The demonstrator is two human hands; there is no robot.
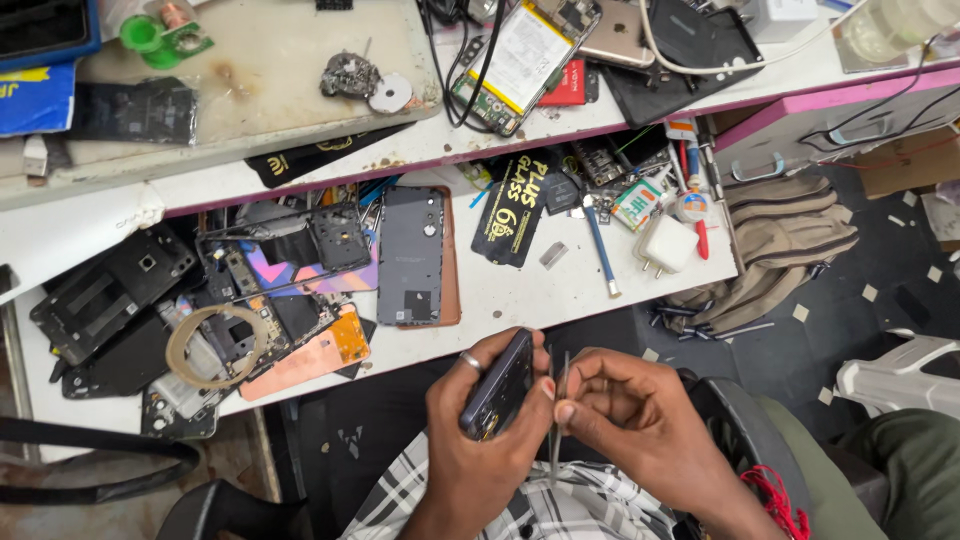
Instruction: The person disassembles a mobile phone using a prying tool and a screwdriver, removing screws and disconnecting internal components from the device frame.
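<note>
A dark phone (pixel 497 385) is held edge-up in the left hand (pixel 480 430); tweezers (pixel 560 415), pinched in the right hand (pixel 625 410), are set near its edge, calling for steady aim.

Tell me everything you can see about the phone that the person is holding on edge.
The phone is a slim dark slab with a glossy, bluish-black face and rounded corners, probably glass or plastic. It stands tilted on edge over the person's lap, just below the white shelf. The left hand wraps around it, a ringed finger over its top. The right hand holds thin metal tweezers right beside its edge; whether the tips touch it is unclear. A small yellowish glint shows near its lower end.
</note>
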